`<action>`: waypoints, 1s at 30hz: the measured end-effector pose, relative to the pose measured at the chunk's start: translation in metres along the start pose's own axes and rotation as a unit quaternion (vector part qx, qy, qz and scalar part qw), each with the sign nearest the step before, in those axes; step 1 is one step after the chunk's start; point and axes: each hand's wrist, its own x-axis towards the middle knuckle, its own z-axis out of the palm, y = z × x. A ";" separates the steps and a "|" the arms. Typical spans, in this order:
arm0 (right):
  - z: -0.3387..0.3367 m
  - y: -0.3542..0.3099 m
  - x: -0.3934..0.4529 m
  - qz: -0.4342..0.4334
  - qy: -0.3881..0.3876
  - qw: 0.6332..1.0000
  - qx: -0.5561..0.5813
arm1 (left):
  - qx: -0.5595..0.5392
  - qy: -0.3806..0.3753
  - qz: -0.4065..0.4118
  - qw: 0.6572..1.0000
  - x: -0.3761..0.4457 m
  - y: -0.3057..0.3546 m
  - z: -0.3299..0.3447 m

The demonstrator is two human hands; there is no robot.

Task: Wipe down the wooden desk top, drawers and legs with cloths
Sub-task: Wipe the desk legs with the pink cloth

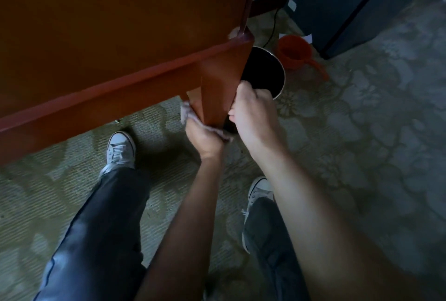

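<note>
Right now the left hand is pinching a pale cloth against the desk leg, fingers curled round it. At its two o'clock the right hand is gripping the leg's far side; whether it is holding a second cloth I cannot tell. A dark metal bin is standing just beside the leg at one o'clock, a red bucket beyond. Likely risk: a downward stroke is knocking the bin, or the cloth is slipping off the tapering edge.
</note>
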 end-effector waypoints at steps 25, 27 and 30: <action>0.015 0.073 -0.055 0.166 -0.178 0.947 0.211 | 0.529 -0.337 0.002 0.779 -0.112 0.134 -0.065; 0.006 0.068 -0.059 0.133 -0.088 0.964 0.214 | 0.623 -0.338 0.151 0.689 -0.123 0.175 -0.061; -0.007 0.055 -0.059 0.104 0.098 0.948 0.283 | 0.592 -0.301 0.413 0.623 -0.135 0.251 -0.042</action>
